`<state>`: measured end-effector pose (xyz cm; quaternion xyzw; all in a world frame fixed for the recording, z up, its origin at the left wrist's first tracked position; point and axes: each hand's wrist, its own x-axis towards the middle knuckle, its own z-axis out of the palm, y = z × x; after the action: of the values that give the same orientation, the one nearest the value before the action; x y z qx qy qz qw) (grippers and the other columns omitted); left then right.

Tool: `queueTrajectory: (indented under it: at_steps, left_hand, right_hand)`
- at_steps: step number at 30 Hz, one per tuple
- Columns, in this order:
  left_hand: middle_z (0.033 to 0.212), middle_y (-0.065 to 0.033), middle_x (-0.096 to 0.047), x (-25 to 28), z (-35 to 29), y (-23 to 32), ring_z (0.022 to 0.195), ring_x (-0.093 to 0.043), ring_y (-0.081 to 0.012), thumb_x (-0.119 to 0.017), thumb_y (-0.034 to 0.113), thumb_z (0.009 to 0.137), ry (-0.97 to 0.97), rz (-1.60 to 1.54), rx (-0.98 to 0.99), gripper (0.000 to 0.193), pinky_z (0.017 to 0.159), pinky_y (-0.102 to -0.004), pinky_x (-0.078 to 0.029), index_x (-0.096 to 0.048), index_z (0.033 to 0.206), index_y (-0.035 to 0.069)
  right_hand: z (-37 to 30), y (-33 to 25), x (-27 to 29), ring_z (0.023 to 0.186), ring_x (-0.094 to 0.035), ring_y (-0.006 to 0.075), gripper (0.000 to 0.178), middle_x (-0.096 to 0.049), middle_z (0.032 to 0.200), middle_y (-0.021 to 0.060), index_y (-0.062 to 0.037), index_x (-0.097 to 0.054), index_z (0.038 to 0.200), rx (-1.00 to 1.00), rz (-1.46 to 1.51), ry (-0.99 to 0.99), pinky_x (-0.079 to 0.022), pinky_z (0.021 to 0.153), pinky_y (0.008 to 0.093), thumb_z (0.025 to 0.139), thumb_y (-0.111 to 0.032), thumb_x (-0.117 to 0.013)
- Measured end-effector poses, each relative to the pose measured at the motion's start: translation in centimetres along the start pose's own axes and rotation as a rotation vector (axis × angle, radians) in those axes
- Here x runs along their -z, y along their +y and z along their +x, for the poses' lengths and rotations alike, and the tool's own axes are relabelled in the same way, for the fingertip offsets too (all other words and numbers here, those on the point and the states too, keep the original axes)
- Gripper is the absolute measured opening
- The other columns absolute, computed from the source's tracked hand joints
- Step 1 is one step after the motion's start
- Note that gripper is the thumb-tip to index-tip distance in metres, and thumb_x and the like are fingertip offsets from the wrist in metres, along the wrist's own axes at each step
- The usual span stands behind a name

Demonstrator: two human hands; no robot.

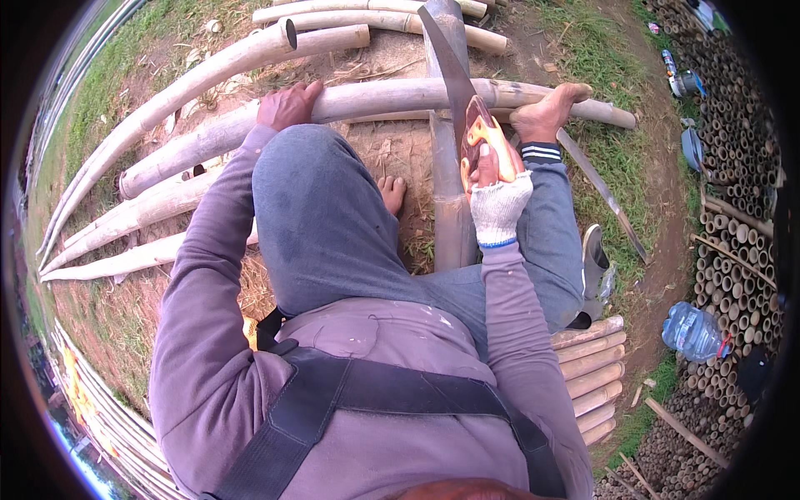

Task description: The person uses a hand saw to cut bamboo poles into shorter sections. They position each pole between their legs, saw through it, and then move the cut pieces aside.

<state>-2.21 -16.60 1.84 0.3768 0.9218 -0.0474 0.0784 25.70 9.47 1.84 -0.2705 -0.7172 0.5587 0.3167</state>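
Beneath curled left hand (pixel 287 107), bamboo pole (pixel 383 99), running past right hand (pixel 498 193) clenched round saw handle (pixel 478 123).

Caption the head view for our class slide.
Left grip and one bare foot on a bamboo pole, right grip holding a handsaw.

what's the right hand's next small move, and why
Probably draw the saw back in a short stroke: the right hand grips it, its blade crosses the bamboo pole, and the left hand and right foot rest on that pole.
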Motion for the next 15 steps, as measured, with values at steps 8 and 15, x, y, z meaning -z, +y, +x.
queueTrajectory:
  at_steps: [8,15]
  left_hand:
    - [0.111,-0.013,-0.073,0.9,-0.3,0.6,0.108,-0.073,-0.0347,-0.088,0.018,0.076,-0.023,-0.036,0.026,0.056,0.089,-0.0493,-0.058,-0.058,0.123,0.015]
    - [0.116,-0.0133,-0.072,1.6,-1.3,0.6,0.113,-0.073,-0.0353,-0.084,0.036,0.085,-0.047,-0.049,0.031,0.054,0.097,-0.0534,-0.054,-0.056,0.127,0.016]
  right_hand:
    - [-9.3,-4.4,7.8,0.065,-0.059,0.0058,0.041,-0.071,0.096,0.0088,0.0087,-0.063,0.131,-0.105,-0.047,-0.072,-0.049,0.057,0.0231,0.104,-0.021,-0.07]
    - [-5.5,-2.4,5.2,0.061,-0.057,0.0043,0.035,-0.067,0.086,0.0034,0.0047,-0.063,0.13,-0.157,0.093,-0.09,-0.046,0.052,0.0223,0.104,-0.019,-0.07]
